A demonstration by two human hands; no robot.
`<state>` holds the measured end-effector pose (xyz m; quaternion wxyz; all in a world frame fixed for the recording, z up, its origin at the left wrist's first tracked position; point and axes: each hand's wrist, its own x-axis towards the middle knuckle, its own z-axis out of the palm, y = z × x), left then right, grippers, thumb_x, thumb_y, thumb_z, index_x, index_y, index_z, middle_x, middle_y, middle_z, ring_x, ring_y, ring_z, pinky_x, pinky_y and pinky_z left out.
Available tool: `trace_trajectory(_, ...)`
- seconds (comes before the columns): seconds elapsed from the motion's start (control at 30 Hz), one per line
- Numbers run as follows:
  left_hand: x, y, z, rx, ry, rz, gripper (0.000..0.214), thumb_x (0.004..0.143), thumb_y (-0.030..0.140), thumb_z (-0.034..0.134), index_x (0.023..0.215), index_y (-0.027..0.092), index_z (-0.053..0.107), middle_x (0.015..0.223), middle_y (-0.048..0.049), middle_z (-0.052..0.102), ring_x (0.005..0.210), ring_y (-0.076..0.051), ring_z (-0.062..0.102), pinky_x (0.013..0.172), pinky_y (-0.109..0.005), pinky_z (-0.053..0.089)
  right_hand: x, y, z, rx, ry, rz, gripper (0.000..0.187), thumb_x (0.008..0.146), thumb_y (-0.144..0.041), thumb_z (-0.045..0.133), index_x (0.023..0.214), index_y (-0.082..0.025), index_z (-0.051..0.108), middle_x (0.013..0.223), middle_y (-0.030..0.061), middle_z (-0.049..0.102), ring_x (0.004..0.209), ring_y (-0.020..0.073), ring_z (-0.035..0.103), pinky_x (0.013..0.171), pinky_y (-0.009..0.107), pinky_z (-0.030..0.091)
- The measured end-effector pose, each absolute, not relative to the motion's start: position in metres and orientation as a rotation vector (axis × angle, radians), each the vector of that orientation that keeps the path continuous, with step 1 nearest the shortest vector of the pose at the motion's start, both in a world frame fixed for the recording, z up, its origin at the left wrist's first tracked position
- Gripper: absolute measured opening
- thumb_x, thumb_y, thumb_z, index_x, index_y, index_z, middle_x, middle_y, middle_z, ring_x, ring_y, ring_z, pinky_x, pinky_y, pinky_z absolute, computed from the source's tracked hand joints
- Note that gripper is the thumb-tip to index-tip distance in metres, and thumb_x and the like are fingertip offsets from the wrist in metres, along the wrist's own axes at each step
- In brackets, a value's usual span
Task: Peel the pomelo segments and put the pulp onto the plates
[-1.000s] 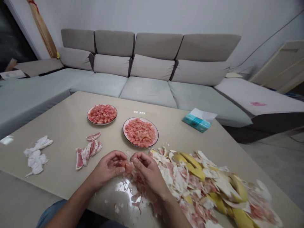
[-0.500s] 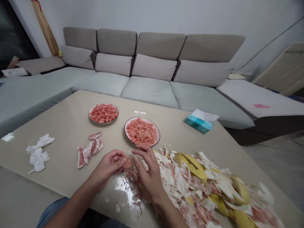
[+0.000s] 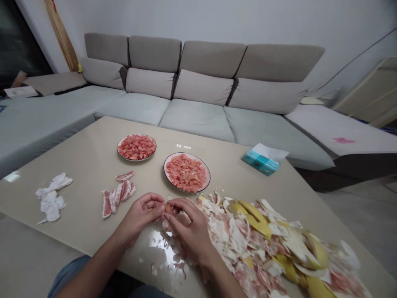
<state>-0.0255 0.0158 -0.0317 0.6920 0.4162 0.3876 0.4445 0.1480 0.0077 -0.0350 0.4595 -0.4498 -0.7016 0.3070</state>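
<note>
My left hand (image 3: 144, 215) is closed in a pinch on a small reddish piece of pomelo flesh (image 3: 168, 208). My right hand (image 3: 190, 225) has its thumb and fingers closed on the same piece from the other side. Just beyond the hands, a dark-rimmed plate (image 3: 208, 170) bears peeled pomelo flesh (image 3: 186, 171). To the left of my left hand lie several pomelo segments (image 3: 119, 194) with their whitish skin on. Bits of membrane (image 3: 178, 258) are scattered on the table under the hands.
A second plate (image 3: 136, 159) of pomelo flesh stands farther back. A large heap of yellow and white pomelo peel (image 3: 257, 240) spreads over the right side. Crumpled tissues (image 3: 51, 203) lie at the left, a blue tissue pack (image 3: 261, 161) at the back right. A grey sofa (image 3: 198, 118) stands behind the table.
My right hand has moved left to the pomelo piece, and its fingers have closed on it. My left hand keeps its pinch in nearly the same place.
</note>
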Motion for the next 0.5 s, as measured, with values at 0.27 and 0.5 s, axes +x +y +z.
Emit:
trace_trajectory(0.27, -0.026, 0.0129, -0.0241, 0.943, 0.818, 0.98, 0.026, 0.078, 0.03, 0.071, 0.098, 0.016, 0.061, 0.073, -0.0004, 0.061, 0.068, -0.012, 0.054, 0.067, -0.023, 0.04, 0.1464, 0.0062, -0.0272, -1.105, -1.211, 1.42, 0.026, 0.079, -0.043, 0.069, 0.092, -0.02, 0.072, 0.089, 0.0061, 0.072, 0.078, 0.0208, 0.065, 0.064, 0.029, 0.054)
trace_trajectory(0.5, -0.0272, 0.0119, -0.0226, 0.843, 0.753, 0.963, 0.022, 0.078, 0.027, 0.071, 0.095, 0.017, 0.061, 0.072, 0.0005, 0.058, 0.067, -0.012, 0.052, 0.067, -0.023, 0.04, 0.1457, 0.0055, -0.0313, -1.062, -1.028, 1.569, 0.029, 0.078, -0.046, 0.07, 0.091, -0.02, 0.073, 0.078, 0.0035, 0.07, 0.065, 0.0161, 0.061, 0.059, 0.028, 0.052)
